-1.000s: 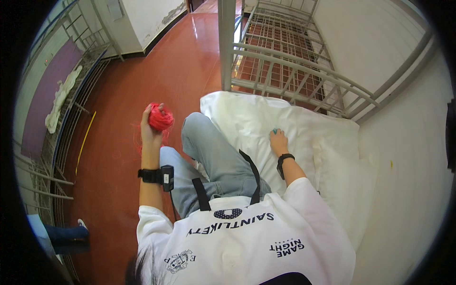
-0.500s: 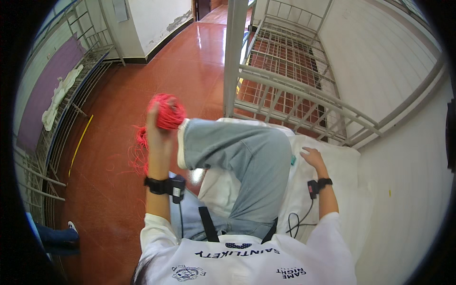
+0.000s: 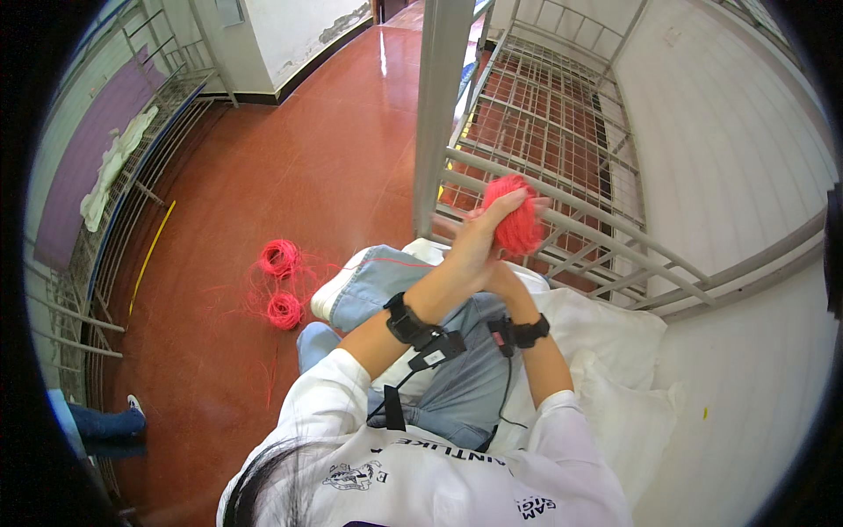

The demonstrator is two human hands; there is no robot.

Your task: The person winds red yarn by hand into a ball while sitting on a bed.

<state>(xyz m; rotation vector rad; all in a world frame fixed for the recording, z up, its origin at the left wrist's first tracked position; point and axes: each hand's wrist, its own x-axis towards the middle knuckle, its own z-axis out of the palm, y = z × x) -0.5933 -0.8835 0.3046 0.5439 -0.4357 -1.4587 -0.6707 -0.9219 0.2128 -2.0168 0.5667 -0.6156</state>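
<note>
Resting between both raised hands: red yarn ball, roundish, no clear long axis, in front of grey bed rail. Left hand fingers wrapped over ball; right hand largely hidden behind left, grip unclear. Two more red yarn coils on red floor. Half second earlier, left hand alone held ball, right on white bedding.

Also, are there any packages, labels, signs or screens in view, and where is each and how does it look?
No packages or screens show.
Shirt prints: on the person's white shirt, bottom centre; small dark emblems and lettering.
Wall plate: top left on the white wall; small pale rectangle, too blurred to tell if it is a sign.
The hands hold only a red yarn ball, unlabelled.
</note>
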